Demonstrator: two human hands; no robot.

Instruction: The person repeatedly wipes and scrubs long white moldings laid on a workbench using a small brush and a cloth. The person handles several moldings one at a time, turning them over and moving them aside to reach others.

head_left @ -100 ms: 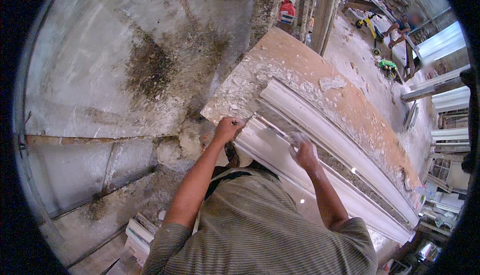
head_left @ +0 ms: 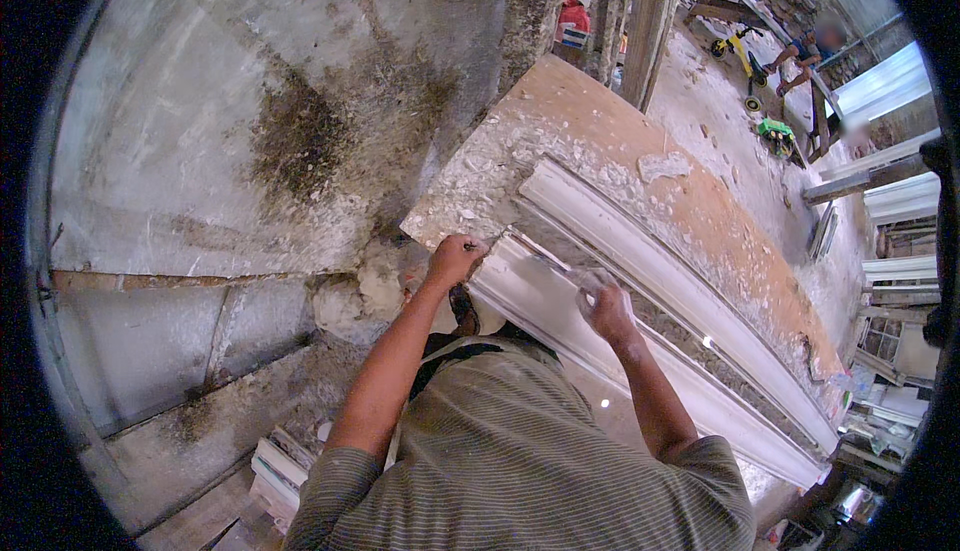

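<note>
A long white plaster-like moulding with ridged edges lies slanting in front of me. At its far-left end is my left hand, closed, with a small dark thing showing at the fingers that I cannot make out. My right hand, dusted white, is closed around a thin tool with a long narrow strip-like blade. This blade lies low along the moulding's far edge, pointing toward the left hand. Beyond, a second white moulding lies roughly parallel, a narrow gap between them.
Both mouldings rest on a brown board strewn with white crumbs and flakes. A stained grey panel fills the left. Posts stand behind the board. Far right, a person sits near a yellow scooter and a green toy.
My right hand and the tool have shifted very slightly left along the moulding. The left hand stays in place.
</note>
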